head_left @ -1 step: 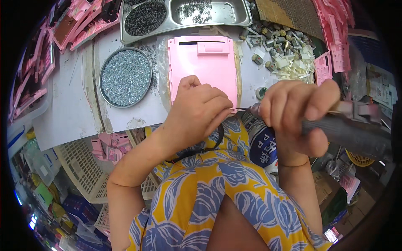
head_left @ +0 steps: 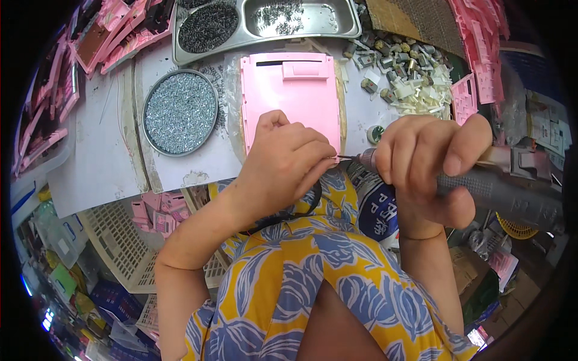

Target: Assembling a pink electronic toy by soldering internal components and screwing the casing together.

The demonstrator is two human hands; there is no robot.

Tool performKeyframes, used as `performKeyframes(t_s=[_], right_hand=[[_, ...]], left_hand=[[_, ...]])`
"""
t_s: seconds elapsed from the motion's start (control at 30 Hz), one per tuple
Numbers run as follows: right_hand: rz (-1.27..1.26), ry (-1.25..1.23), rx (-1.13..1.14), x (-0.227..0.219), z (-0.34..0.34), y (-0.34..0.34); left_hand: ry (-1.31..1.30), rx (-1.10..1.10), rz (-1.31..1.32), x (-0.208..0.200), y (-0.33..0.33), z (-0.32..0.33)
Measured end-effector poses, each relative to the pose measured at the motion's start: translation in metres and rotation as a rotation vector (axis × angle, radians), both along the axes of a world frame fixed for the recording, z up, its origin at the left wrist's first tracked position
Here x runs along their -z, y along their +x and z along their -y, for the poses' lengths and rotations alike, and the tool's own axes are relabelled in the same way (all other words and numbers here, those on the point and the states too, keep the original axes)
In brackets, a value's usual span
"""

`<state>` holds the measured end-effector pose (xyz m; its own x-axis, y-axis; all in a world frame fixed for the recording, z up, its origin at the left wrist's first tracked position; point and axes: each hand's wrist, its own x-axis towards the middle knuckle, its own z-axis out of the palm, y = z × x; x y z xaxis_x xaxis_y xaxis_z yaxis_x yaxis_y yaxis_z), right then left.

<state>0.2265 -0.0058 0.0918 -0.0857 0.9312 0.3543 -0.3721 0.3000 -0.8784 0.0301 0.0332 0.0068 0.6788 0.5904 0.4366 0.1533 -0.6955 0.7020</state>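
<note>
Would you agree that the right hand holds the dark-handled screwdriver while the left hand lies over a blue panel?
Not quite: the panel under the left hand is pink, as the head view shows; the right hand does hold the dark-handled screwdriver.

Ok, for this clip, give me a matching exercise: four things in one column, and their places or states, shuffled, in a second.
Things
1. left hand
2. round dish
3. right hand
4. steel tray

Places or states
A. beyond the pink panel, with small dark pieces in it
B. wrapped around a grey handheld driver
C. over the near part of the pink panel, fingers bent
D. left of the pink panel, filled with small silvery pieces

Right pairs: 1-C, 2-D, 3-B, 4-A
</note>
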Motion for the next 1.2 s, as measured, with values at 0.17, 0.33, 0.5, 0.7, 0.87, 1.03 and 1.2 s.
performKeyframes(t_s=[0.17,0.33,0.5,0.7,0.87,1.03,1.2], right_hand=[[-0.024,-0.009,0.018,0.002,0.001,-0.003],[-0.147,0.005,-0.091,0.007,-0.003,0.001],[-0.019,0.074,0.111,0.024,-0.027,0.011],[0.12,0.038,0.092,0.05,-0.04,0.008],[0.278,-0.001,0.118,0.051,-0.047,0.005],[0.043,0.014,-0.016,0.023,-0.06,0.012],[-0.035,0.028,-0.08,-0.009,-0.047,-0.005]], left_hand=[[-0.033,-0.011,0.006,0.003,0.003,0.003],[0.087,-0.162,-0.025,0.0,0.005,0.01],[0.165,-0.615,-0.069,0.008,-0.053,-0.05],[0.078,-0.633,-0.66,0.013,-0.11,-0.063],[0.106,-0.722,-0.567,0.02,-0.113,-0.068],[-0.235,-0.574,-0.318,0.01,-0.117,-0.073],[-0.227,-0.127,-0.057,-0.021,-0.045,-0.028]])
